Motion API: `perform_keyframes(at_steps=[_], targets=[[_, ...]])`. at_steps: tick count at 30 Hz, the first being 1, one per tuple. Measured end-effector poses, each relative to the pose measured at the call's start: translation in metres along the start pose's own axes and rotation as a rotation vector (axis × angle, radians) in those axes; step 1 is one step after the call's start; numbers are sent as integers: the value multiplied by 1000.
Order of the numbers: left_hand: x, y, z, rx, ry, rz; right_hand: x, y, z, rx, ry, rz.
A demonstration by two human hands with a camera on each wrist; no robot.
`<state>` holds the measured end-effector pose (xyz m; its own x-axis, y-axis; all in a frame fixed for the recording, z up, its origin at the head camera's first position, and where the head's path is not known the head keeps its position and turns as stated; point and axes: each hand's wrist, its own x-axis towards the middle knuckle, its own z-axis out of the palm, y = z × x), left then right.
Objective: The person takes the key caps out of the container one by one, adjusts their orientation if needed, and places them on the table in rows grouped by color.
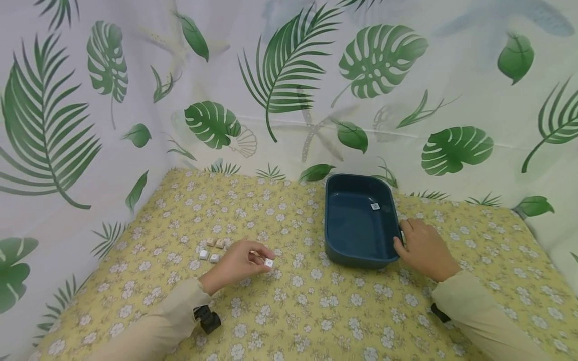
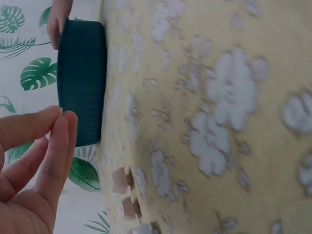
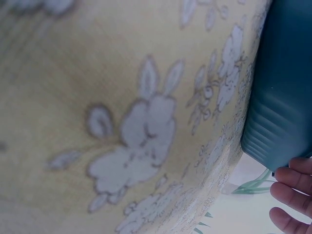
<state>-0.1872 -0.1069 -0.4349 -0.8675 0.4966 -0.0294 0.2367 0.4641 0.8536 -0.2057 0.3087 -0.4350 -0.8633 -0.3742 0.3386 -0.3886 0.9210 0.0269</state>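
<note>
My left hand (image 1: 241,263) pinches a small white keycap (image 1: 269,262) between thumb and fingertips, over the tablecloth. In the left wrist view, the fingertips (image 2: 61,114) meet and hide the keycap. Just left of that hand, several white and beige keycaps (image 1: 203,254) sit in a small group, partly covered by it. A dark blue rectangular basin (image 1: 347,260) stands to the right, with one white keycap (image 1: 375,206) inside. My right hand (image 1: 426,248) holds the basin's right side, thumb at the rim. Fingers (image 3: 292,195) show beside the basin wall in the right wrist view.
A yellow flowered cloth (image 1: 289,321) covers the table. White curtains with green leaf prints (image 1: 289,75) rise behind and at the left, and the basin's far end stands close to the back one. Dark wrist bands (image 1: 207,319) sit at the sleeves.
</note>
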Motion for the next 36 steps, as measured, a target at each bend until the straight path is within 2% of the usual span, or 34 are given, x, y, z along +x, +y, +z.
perform_keyframes(at_steps=[7, 10, 15, 20, 30, 36], targets=[[-4, -2, 2, 179, 77, -32, 0, -1, -1, 1, 8, -7], [-4, -2, 4, 218, 68, -27, 0, -1, -1, 4, 8, -8], [-4, -3, 4, 237, 14, 31, 0, -1, -1, 10, 3, -3], [-8, -4, -2, 275, 8, 43, 0, 0, 0, 6, 5, -6], [-15, -3, -29, 223, 60, 14, 0, -2, -3, 4, -22, 4], [-15, -3, -37, 163, 56, -51, 0, -2, -3, 2, -7, -3]])
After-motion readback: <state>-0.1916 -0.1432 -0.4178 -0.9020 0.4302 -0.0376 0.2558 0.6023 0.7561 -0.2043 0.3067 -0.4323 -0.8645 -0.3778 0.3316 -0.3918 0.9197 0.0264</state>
